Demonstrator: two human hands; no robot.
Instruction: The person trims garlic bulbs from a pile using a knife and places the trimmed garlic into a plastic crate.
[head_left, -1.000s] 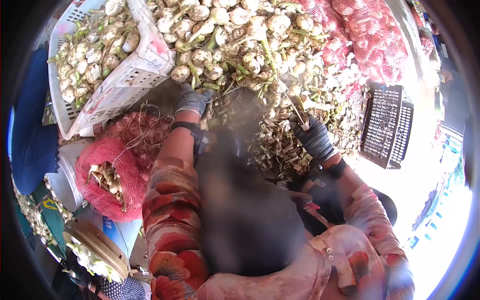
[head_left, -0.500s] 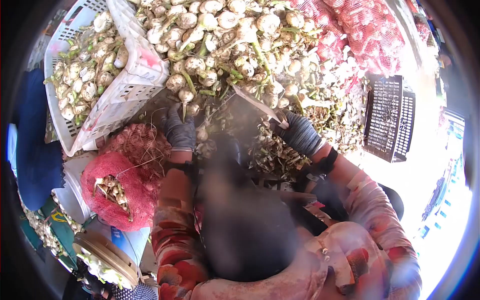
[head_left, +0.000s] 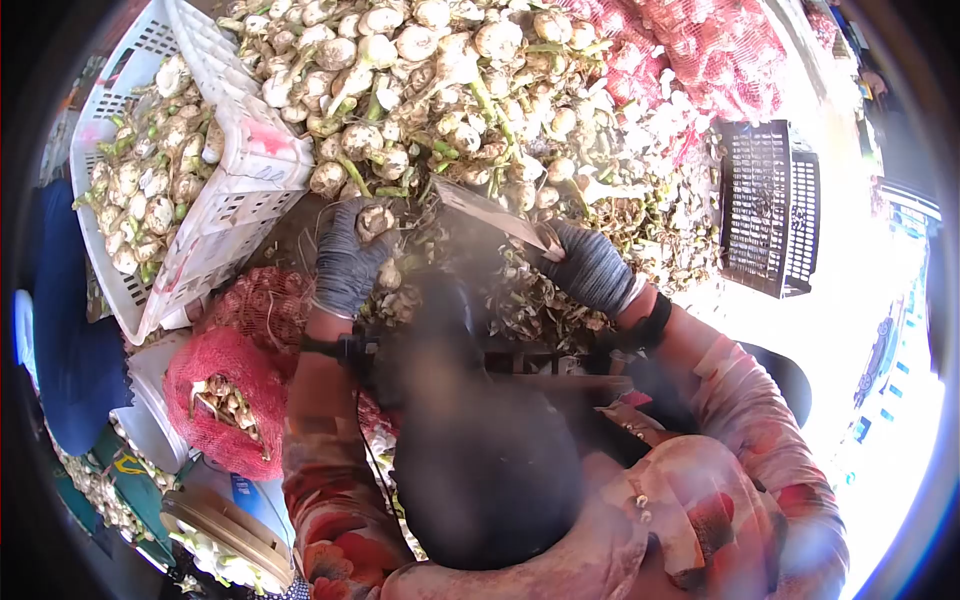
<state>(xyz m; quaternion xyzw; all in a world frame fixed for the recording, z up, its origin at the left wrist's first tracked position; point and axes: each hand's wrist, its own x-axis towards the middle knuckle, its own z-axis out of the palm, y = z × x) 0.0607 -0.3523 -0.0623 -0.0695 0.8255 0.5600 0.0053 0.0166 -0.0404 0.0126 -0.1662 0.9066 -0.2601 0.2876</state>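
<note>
My left hand [head_left: 350, 258], in a grey glove, is closed around a garlic bulb [head_left: 374, 222] at the near edge of the heap. My right hand [head_left: 590, 268], gloved the same way, grips a broad-bladed knife [head_left: 488, 215]. The blade points up and left, toward the heap, apart from the bulb in my left hand. Just beyond both hands lies a large heap of garlic bulbs [head_left: 415, 42] with green stalks. Loose skins and trimmings [head_left: 520, 300] spread below the knife.
A white crate [head_left: 240, 165] full of garlic stands tilted at the left. Red mesh sacks lie at the left [head_left: 225, 400] and upper right [head_left: 720, 50]. A dark slatted crate [head_left: 765, 210] stands at the right. A person's dark blue clothing [head_left: 75, 330] shows at the far left.
My left hand has closed on a garlic bulb and brought it into clear view. The knife stays in my right hand, with its blade at much the same angle. The whole view has shifted slightly.
</note>
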